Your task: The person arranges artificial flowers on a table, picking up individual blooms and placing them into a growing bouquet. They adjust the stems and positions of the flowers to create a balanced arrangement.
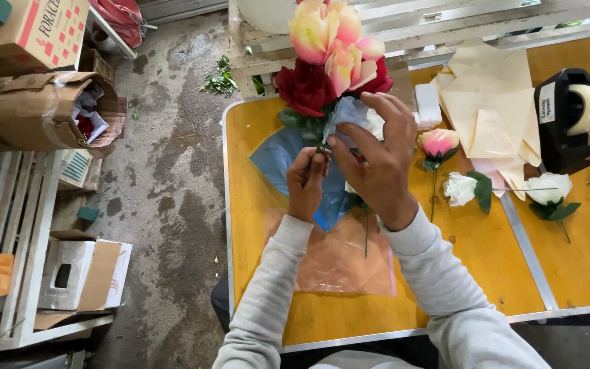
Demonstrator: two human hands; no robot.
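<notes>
Left hand (pixel 306 179) pinching bouquet stems (pixel 323 149), right hand (pixel 375 158) fingers spread on blue wrap (pixel 346 113)

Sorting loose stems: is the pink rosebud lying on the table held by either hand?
No: the pink rosebud lies alone on the table, clear of both hands.

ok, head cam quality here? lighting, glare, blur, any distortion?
Head view: soft, even daylight with no hard shadows; mild glare on the pale flowers at the top and on the plastic sheet; wide-angle bending shows in the table edges and the slatted rack at left; left hand and right hand are sharp, with no clear motion blur.
</notes>
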